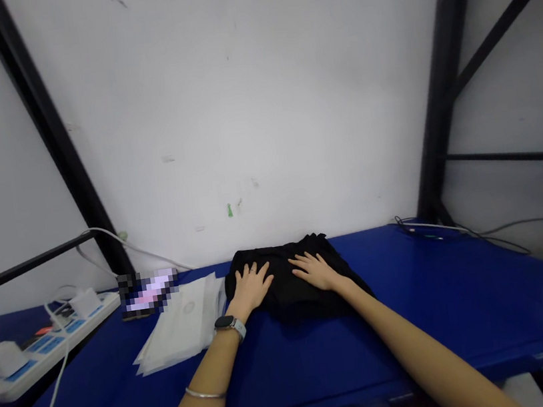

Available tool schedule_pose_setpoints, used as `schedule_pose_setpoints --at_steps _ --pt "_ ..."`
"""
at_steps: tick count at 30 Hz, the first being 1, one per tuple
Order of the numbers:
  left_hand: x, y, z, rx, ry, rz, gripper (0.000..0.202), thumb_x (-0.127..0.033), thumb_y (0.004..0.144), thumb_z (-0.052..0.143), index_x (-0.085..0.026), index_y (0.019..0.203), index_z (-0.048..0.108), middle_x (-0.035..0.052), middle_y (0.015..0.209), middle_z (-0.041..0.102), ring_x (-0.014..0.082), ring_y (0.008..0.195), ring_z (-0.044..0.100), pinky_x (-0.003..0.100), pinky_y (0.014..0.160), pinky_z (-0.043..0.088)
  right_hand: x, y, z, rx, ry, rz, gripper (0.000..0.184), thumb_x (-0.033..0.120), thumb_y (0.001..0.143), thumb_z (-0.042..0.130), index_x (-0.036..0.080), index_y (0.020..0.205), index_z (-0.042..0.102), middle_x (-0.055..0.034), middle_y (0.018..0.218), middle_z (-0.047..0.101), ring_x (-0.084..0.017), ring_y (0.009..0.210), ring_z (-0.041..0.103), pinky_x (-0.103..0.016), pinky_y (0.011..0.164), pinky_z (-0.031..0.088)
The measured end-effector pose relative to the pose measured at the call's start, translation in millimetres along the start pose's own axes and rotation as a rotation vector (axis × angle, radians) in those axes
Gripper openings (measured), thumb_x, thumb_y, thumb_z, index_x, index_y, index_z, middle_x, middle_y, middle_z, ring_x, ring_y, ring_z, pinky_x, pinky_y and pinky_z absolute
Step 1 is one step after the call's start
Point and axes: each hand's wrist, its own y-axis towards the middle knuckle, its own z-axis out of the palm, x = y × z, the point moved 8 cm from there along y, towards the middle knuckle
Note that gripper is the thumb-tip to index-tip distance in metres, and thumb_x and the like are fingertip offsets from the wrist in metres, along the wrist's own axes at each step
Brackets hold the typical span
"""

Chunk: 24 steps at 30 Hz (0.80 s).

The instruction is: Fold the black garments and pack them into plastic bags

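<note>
A black cloth (294, 294), perhaps a garment, lies in a flat bundle on the blue tabletop (319, 365) close to the wall. On its left part rests my left hand (252, 288), fingers spread and palm down. Likewise my right hand (317, 272) lies flat on the cloth's right part with its fingers apart. Neither hand grips the fabric. A watch (231, 326) is on my left wrist, and a metal bangle (204, 393) sits further up that forearm.
Left of the cloth lies a stack of papers (182, 327), with a pixelated phone-like object (152, 291) behind it. A white power strip (49, 349) with plugs and cables is at far left. Thin cables (437, 229) lie at back right. Dark metal posts (49, 133) flank the tabletop.
</note>
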Motion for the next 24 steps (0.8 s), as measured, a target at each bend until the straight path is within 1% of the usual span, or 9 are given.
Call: schedule_pose_setpoints --at_steps 7,13,18,24 --pt "-0.5 -0.6 -0.4 0.019 0.007 0.004 0.054 -0.047 0.096 0.025 -0.027 0.145 0.033 0.0140 0.146 0.041 0.0354 0.135 0.033 0.055 0.104 0.031 0.5 -1.6 -1.1 0.000 -0.003 -0.003 0.059 0.056 0.095 0.022 0.029 0.146 0.033 -0.0036 0.154 0.027 -0.030 0.143 0.013 -0.052 0.113 0.008" --pt "0.0 -1.0 1.1 0.053 -0.017 0.010 0.054 -0.048 0.096 0.024 -0.026 0.146 0.031 0.0149 0.147 0.039 0.0362 0.136 0.031 0.057 0.103 0.030 2.0 -2.5 -0.2 0.018 -0.029 -0.001 0.059 0.056 0.095 0.021 0.029 0.146 0.032 -0.0033 0.154 0.026 -0.028 0.144 0.012 -0.051 0.113 0.008" --pt "1.4 2.6 2.5 0.077 -0.022 0.000 0.055 -0.049 0.096 0.022 -0.026 0.146 0.030 0.0154 0.147 0.039 0.0361 0.135 0.032 0.057 0.103 0.030 0.4 3.4 1.5 0.020 -0.045 -0.007 0.059 0.057 0.095 0.021 0.030 0.146 0.032 -0.0030 0.154 0.027 -0.028 0.143 0.014 -0.051 0.113 0.008" --pt "2.8 6.2 3.5 0.055 -0.011 -0.002 0.055 -0.049 0.096 0.022 -0.027 0.146 0.031 0.0140 0.146 0.040 0.0350 0.135 0.033 0.055 0.103 0.031 -3.5 12.5 4.7 0.018 -0.060 -0.022 0.059 0.056 0.095 0.021 0.030 0.146 0.031 -0.0034 0.154 0.027 -0.029 0.143 0.014 -0.052 0.113 0.007"
